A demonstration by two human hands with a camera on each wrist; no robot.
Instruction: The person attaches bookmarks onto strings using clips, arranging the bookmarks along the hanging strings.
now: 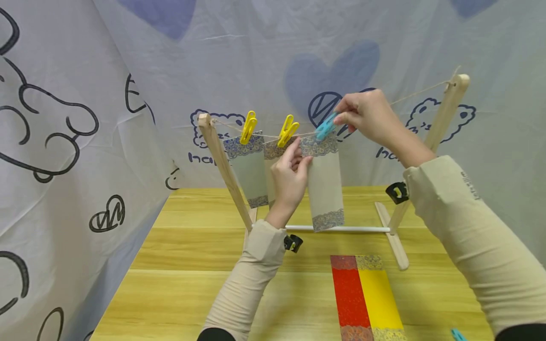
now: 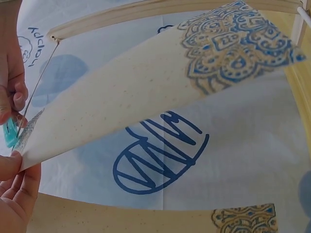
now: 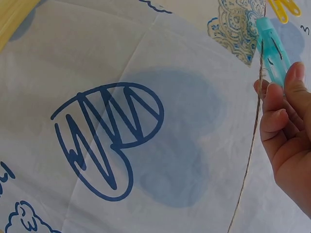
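A cream paper strip with lace-patterned ends [image 1: 326, 184] hangs at the twine line, its upper edge level with the string. My left hand [image 1: 290, 177] pinches that strip near its top left edge; the left wrist view shows thumb and fingers [image 2: 24, 194] on the paper. With thumb and fingers my right hand [image 1: 368, 116] holds a light blue clothespin [image 1: 326, 127], whose tip sits over the string and the strip's top edge. In the right wrist view the blue clothespin [image 3: 273, 51] lies across the twine [image 3: 252, 131] beside the patterned corner.
Two yellow clothespins [image 1: 248, 128] hold other patterned strips [image 1: 251, 173] further left. Wooden posts [image 1: 445, 113] and a white bar [image 1: 362, 229] form the stand. On the table lie a red strip [image 1: 350, 296], a yellow strip [image 1: 381, 298] and another blue clothespin [image 1: 458, 335].
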